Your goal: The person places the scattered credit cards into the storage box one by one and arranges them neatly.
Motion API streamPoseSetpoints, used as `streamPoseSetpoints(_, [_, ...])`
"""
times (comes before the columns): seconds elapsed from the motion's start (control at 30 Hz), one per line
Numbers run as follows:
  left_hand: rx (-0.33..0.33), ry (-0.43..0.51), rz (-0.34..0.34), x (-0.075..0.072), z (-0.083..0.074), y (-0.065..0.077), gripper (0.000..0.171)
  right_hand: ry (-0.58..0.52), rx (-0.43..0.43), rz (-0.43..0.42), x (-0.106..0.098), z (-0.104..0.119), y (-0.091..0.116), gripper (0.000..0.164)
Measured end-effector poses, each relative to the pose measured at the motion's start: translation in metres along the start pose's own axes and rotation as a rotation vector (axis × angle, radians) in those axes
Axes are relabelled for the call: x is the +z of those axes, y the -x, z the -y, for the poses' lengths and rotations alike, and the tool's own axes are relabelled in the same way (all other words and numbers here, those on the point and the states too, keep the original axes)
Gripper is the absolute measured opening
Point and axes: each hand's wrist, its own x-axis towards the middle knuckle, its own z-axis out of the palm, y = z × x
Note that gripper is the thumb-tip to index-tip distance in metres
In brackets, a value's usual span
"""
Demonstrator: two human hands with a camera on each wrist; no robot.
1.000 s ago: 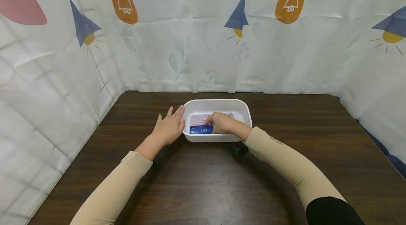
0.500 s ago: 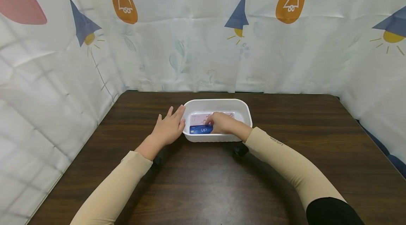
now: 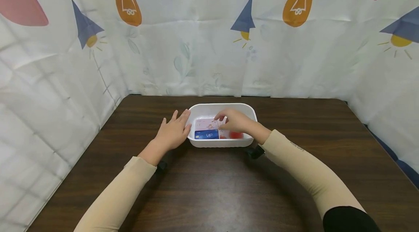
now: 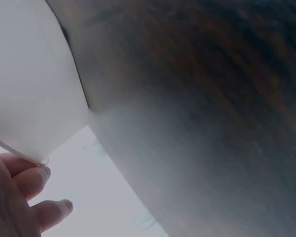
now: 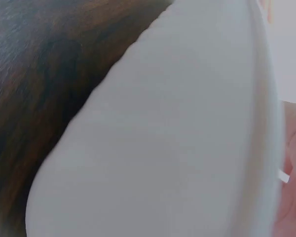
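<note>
A white plastic basin (image 3: 222, 144) stands on the table, with several flat cards inside. The blue card marked VIP (image 3: 206, 134) lies at the front left, and a pale pink card (image 3: 205, 124) lies behind it. A card with red patches (image 3: 235, 135) shows at the front right, partly under my right hand. My left hand (image 3: 173, 132) rests against the basin's left rim, fingers spread and straight. My right hand (image 3: 236, 120) hovers over the basin's right half, thumb and fingers bent but apart. In the right wrist view, the basin wall (image 5: 163, 128) hides most of that hand.
The dark wooden table (image 3: 209, 184) reaches to a white printed curtain (image 3: 209, 57) at the back and sides. A dark wrist camera (image 3: 255, 152) sits under the right wrist, close to the basin's front right corner.
My right hand has lifted off the cards and drawn slightly right, uncovering more of the blue card and the red-patched one. The left hand stays at the rim.
</note>
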Motion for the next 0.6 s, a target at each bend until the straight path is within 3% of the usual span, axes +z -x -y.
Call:
streamPoseSetpoints(0.27, [0.031, 0.038, 0.000, -0.002, 0.007, 0.001, 0.064, 0.038, -0.124, -0.138, -0.013, -0.007, 0.026, 0.033])
streamPoseSetpoints(0.6, [0.025, 0.016, -0.079, -0.015, 0.019, 0.003, 0.062, 0.021, -0.155, -0.375, -0.034, -0.026, 0.063, 0.031])
